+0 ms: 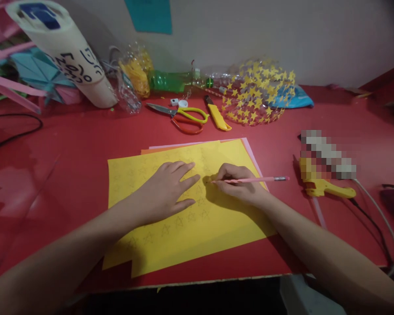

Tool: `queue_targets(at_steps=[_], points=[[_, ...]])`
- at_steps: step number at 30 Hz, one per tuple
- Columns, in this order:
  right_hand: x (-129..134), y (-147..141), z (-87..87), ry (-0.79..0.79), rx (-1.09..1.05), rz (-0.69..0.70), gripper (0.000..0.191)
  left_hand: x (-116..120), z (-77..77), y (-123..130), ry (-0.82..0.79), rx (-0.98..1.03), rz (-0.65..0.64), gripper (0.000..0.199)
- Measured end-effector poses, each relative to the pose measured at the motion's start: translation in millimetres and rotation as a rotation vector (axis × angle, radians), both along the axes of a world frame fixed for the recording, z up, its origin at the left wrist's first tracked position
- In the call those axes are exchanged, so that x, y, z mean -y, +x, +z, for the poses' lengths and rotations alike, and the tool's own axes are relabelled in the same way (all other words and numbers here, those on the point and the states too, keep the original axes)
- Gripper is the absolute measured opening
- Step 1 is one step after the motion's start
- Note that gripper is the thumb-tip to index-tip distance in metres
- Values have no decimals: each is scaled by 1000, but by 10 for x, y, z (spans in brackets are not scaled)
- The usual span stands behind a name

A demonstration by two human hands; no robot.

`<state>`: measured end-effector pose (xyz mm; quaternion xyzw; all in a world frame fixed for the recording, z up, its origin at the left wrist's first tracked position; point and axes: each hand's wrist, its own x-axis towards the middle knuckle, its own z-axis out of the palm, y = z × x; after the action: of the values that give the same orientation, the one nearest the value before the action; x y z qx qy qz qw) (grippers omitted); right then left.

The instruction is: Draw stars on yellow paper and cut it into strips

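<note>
Yellow paper lies on the red table, with rows of small stars drawn on it in pencil. My left hand rests flat on the paper, fingers spread and pointing right. My right hand grips a pink pencil, its tip on or just above the paper to the right of the drawn stars. The pencil's eraser end points right. Edges of an orange sheet and a pink sheet show beneath the yellow paper.
Scissors and a yellow utility knife lie behind the paper. Farther back are a green bottle, a clear dome covered in yellow stars and a white tumbler. A yellow glue gun and its cord are at right.
</note>
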<state>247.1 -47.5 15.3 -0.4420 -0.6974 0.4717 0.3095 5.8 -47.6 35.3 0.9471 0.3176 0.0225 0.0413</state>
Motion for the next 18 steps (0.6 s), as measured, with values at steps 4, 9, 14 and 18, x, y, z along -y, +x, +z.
queue_targets(at_steps=[4, 9, 14, 18], points=[[-2, -22, 21, 7, 15, -29, 14, 4, 0, 0, 1, -5, 6, 49], [-6, -52, 38, 21, 23, -103, 18, 2, 18, 4, 0, -12, -2, 49], [-8, -52, 44, 26, 30, -141, 16, -4, 15, -1, -10, -12, 7, 47], [-8, -56, 49, 16, 32, -148, 17, -3, 13, 1, -7, -20, 6, 48]])
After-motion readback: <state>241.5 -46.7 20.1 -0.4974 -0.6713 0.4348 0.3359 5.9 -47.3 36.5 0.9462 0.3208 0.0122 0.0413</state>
